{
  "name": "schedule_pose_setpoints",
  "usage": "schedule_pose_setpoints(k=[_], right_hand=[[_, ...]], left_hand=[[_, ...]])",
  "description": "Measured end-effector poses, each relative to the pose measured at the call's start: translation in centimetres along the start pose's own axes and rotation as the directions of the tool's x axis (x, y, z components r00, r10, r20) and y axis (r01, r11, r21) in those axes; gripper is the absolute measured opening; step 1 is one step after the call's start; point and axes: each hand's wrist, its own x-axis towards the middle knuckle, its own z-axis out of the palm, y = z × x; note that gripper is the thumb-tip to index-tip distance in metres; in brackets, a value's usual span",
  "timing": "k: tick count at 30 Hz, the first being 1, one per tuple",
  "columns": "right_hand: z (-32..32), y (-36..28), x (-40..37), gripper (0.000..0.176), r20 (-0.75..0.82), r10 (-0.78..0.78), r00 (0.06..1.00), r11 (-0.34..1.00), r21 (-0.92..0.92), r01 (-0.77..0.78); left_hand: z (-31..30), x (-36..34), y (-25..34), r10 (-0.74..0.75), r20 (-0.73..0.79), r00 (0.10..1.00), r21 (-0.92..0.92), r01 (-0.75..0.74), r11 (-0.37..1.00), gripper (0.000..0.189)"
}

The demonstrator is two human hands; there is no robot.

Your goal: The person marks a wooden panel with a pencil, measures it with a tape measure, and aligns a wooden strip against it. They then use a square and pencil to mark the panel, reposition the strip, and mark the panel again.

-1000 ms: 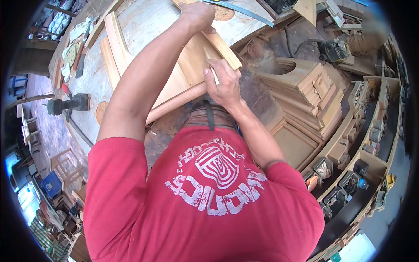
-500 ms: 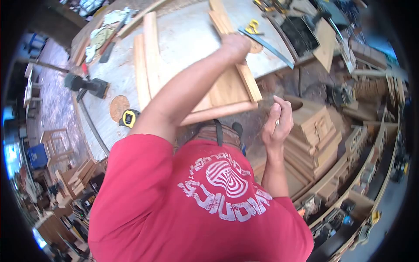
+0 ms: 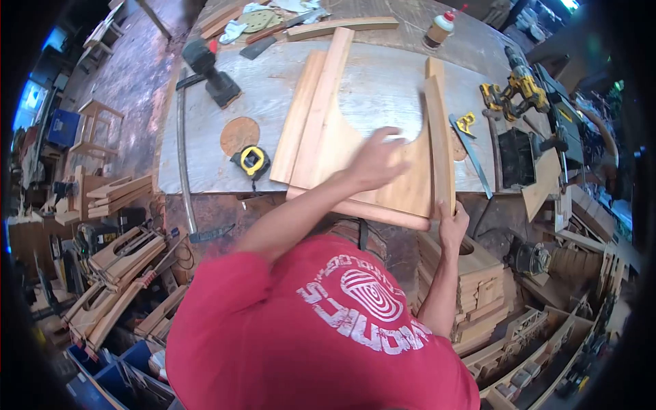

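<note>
My left hand [image 3: 377, 162] is over a light wooden panel [image 3: 403, 188] with a curved cut-out, fingers apart and a little blurred, holding nothing. At the panel's near right corner my right hand [image 3: 454, 224] closes on the near end of a long wooden rail [image 3: 441, 140] that runs along the panel's right side. A rounded wooden rail [image 3: 369, 210] lies across the near edge. Two wooden strips, the inner one [image 3: 326, 102] and the outer one [image 3: 298, 113], lie along the left side. Whether my right hand still has a small stick is hidden.
On the worktable [image 3: 273, 72] are a yellow tape measure [image 3: 253, 162], a cordless drill [image 3: 210, 74], a combination square [image 3: 471, 154], a glue bottle [image 3: 439, 29] and a yellow drill [image 3: 525, 80]. A metal clamp bar [image 3: 183, 157] lies left. Stacked wooden parts [image 3: 482, 283] stand below right.
My left hand has let go of the right-hand rail and moved left over the panel. My right hand, earlier apart with a small stick, is now at the rail's near end. The view has shifted.
</note>
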Motion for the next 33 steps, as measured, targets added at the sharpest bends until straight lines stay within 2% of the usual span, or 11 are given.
schedule_pose_setpoints(k=[3,6,9,12,14,18,21,23,26,29,33], right_hand=[[-0.8,2.0,3.4,0.043,-0.035,-0.088,0.996,0.987,-0.142,0.082],[-0.7,2.5,6.6,0.050,-0.036,-0.092,0.995,0.962,-0.261,0.079],[1.0,2.7,9.9,0.053,-0.187,-0.099,0.977,0.975,-0.214,0.058],[1.0,1.9,12.0,0.058,-0.206,0.038,0.978,0.946,-0.308,-0.101],[1.2,2.5,12.9,0.057,-0.263,0.095,0.960,0.952,-0.257,-0.164],[0.6,3.4,13.4,0.068,-0.213,0.026,0.977,0.936,-0.338,-0.099],[-0.3,2.1,11.7,0.082,-0.233,0.010,0.973,0.949,-0.306,-0.083],[-0.8,2.2,9.7,0.080,-0.303,-0.034,0.952,0.970,-0.240,-0.041],[-0.9,3.2,5.1,0.067,-0.386,-0.066,0.920,0.992,-0.121,0.020],[-1.1,6.2,0.6,0.058,-0.396,-0.073,0.916,0.997,-0.031,0.066],[-3.0,9.6,-5.3,0.049,-0.357,-0.030,0.934,0.999,0.002,0.032]], left_hand=[[-6.4,-5.1,-2.2,0.000,-0.305,0.952,0.139,0.045,0.989,0.040],[-11.4,-5.8,-5.1,-0.236,-0.443,0.865,0.333,0.403,0.853,0.050],[-13.3,-3.1,-10.0,-0.452,-0.410,0.792,0.510,0.610,0.607,0.071],[-12.9,-0.7,-10.3,-0.630,-0.358,0.689,0.528,0.706,0.472,0.082],[-12.7,0.4,-10.7,-0.654,-0.338,0.677,0.492,0.720,0.490,0.087],[-13.5,0.4,-12.9,-0.653,-0.373,0.659,0.435,0.746,0.505,0.092],[-15.1,1.0,-16.5,-0.752,-0.234,0.615,0.299,0.782,0.547,0.077],[-14.7,1.3,-14.7,-0.771,-0.193,0.607,0.194,0.794,0.577,0.062],[-14.0,0.8,-13.9,-0.749,-0.243,0.617,0.045,0.778,0.626,0.057],[-14.0,0.1,-15.9,-0.667,-0.299,0.682,0.146,0.724,0.674,0.057],[-14.7,-0.2,-14.6,-0.544,-0.294,0.786,0.461,0.615,0.640,0.071]])
